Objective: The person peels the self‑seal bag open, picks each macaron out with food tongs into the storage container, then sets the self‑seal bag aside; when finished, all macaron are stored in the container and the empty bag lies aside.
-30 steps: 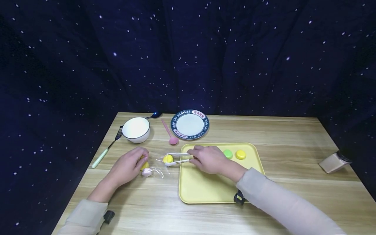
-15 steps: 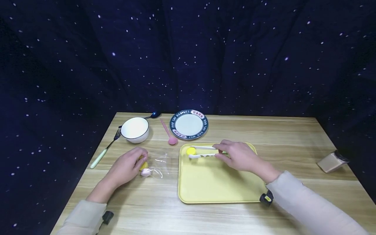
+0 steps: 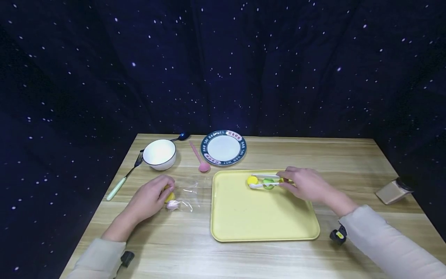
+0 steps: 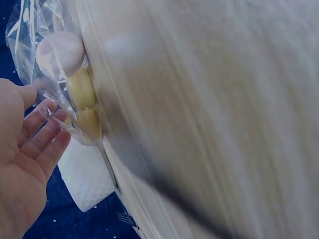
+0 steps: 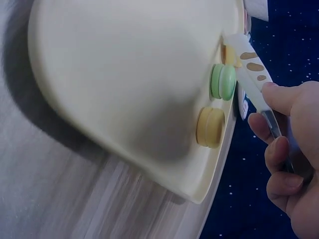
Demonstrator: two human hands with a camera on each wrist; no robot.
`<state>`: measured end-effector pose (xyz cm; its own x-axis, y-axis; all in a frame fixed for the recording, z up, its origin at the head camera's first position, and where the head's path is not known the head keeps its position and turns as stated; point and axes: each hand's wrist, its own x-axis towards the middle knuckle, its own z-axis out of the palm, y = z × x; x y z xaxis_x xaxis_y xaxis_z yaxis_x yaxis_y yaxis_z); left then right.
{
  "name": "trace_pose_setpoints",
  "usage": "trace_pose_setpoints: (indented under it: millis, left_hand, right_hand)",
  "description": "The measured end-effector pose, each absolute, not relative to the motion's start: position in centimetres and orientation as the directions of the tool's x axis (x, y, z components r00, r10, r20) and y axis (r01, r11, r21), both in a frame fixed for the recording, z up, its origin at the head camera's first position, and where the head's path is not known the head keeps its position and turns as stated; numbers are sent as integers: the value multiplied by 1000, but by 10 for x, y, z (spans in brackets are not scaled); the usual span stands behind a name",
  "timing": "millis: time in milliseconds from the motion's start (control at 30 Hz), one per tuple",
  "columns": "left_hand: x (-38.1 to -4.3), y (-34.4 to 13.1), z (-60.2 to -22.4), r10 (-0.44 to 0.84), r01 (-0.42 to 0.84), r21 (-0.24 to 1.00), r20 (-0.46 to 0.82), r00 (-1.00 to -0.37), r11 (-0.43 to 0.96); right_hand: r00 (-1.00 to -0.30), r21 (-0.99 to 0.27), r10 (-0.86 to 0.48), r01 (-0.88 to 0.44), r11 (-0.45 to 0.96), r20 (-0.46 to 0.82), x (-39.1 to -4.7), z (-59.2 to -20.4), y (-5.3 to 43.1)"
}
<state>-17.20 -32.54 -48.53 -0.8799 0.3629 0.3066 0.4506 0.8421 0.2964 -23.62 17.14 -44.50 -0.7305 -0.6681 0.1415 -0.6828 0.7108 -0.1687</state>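
My right hand [image 3: 304,185] grips white tongs [image 5: 255,69] over the back of the yellow tray [image 3: 244,221]. Between the tong tips sits a yellow macaron [image 3: 252,180], close over the tray floor. A green macaron [image 5: 223,81] and another yellow macaron [image 5: 210,127] stand in line beside it along the tray's back side; in the head view the tongs and hand partly cover both. On the left, my left hand [image 3: 148,199] pinches the edge of a clear plastic bag [image 3: 191,195]. Inside the bag are a pale pink macaron [image 4: 60,53] and yellow macarons [image 4: 81,89].
Behind the left hand stands a white bowl [image 3: 159,154], with a green-handled fork [image 3: 118,188] and a dark blue spoon [image 3: 182,136] around it. A pink spoon [image 3: 204,166] and a blue-rimmed plate [image 3: 223,148] lie behind the tray. A seasoning jar [image 3: 393,192] lies far right.
My right hand has carried the yellow macaron in the tongs rightward from the bag to beside the green macaron on the tray. The left hand has stayed at the bag.
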Motion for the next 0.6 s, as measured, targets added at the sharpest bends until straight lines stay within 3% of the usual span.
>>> trace_pose_setpoints:
  millis: [600]
  left_hand:
    - [-173, -324, -486, 355, 438, 300, 292, -888, 848]
  right_hand:
    - [-738, -210, -668, -671, 711, 96, -236, -430, 178]
